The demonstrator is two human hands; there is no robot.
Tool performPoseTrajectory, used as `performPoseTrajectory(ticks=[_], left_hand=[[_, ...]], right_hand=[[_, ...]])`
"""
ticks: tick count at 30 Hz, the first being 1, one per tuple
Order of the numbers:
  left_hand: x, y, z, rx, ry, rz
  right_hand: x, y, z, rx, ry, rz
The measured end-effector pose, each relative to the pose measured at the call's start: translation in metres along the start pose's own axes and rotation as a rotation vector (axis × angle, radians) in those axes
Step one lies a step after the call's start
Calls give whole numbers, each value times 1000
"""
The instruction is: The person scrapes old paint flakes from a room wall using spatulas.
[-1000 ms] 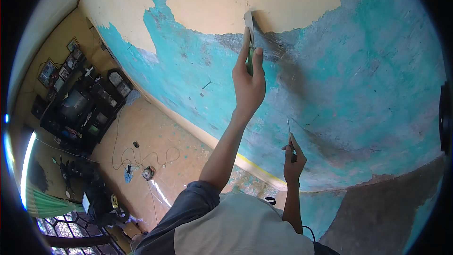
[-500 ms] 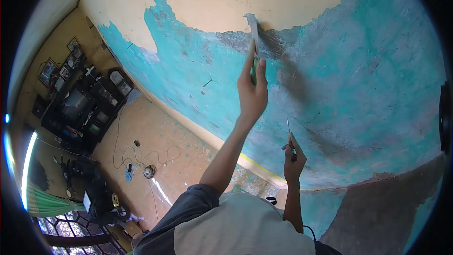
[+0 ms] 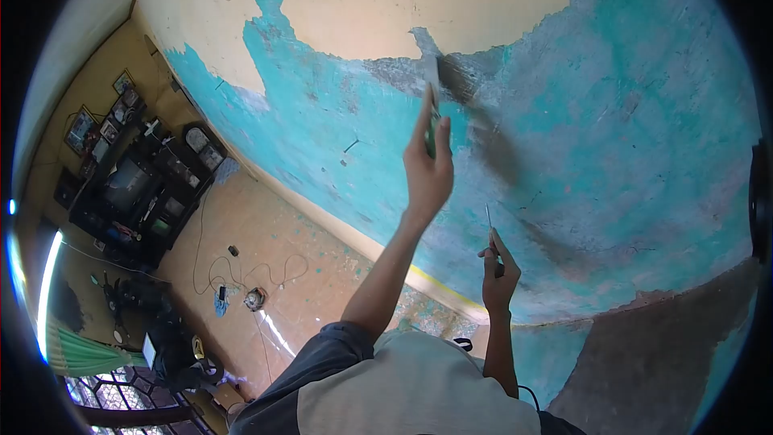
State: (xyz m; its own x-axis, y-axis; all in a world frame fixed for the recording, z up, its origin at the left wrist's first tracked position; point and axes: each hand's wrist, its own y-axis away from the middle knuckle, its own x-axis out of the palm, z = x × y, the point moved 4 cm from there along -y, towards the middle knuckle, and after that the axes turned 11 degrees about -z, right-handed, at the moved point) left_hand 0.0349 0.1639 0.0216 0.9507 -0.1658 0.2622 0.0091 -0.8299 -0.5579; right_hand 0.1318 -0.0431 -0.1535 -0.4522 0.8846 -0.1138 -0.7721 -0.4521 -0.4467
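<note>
My left hand is raised at the wall, closed around the green handle of a scraper. Its pale, flat blade lies over the grey scraped strip just below the edge of the cream paint. Lower and to the right, my right hand grips a thin metal tool by its dark handle, the narrow shaft pointing up. Its exact kind I cannot tell. Around both hands the wall shows patchy turquoise, with cream paint left above.
Paint flakes litter the tiled floor along the wall's base. A cable winds across it to a small round device. A dark cabinet with a television stands at the far left. A green curtain hangs by the window.
The scraper in my left hand has moved slightly down the wall, away from the cream edge. My right hand keeps its tool in nearly the same place. The view has shifted a little.
</note>
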Motion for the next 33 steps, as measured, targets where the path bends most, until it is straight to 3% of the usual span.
performPoseTrajectory(ticks=[5,9,11,14,17,23,26,28,33], left_hand=[[-10,-50,-28,-65,63,-36],[-11,-5,-7,-98,22,29],[-2,14,4,-7,25,39],[-8,-9,-12,-64,2,49],[-14,-38,-28,-98,58,50],[-4,5,4,-16,29,23],[-8,-20,-14,-49,35,7],[-7,-34,-26,-115,72,5],[-11,-11,-2,-73,23,46]], right_hand=[[-1,-1,5,68,7,24],[2,-2,7,-7,-23,-33],[4,-7,5,-50,-21,-52],[2,-13,11,-136,-24,-46],[-1,-13,18,-39,15,-9],[2,-9,12,-54,-5,-31],[-1,-8,14,-113,-22,-74],[-5,-10,15,5,5,-36],[-8,-7,12,23,29,-25]])
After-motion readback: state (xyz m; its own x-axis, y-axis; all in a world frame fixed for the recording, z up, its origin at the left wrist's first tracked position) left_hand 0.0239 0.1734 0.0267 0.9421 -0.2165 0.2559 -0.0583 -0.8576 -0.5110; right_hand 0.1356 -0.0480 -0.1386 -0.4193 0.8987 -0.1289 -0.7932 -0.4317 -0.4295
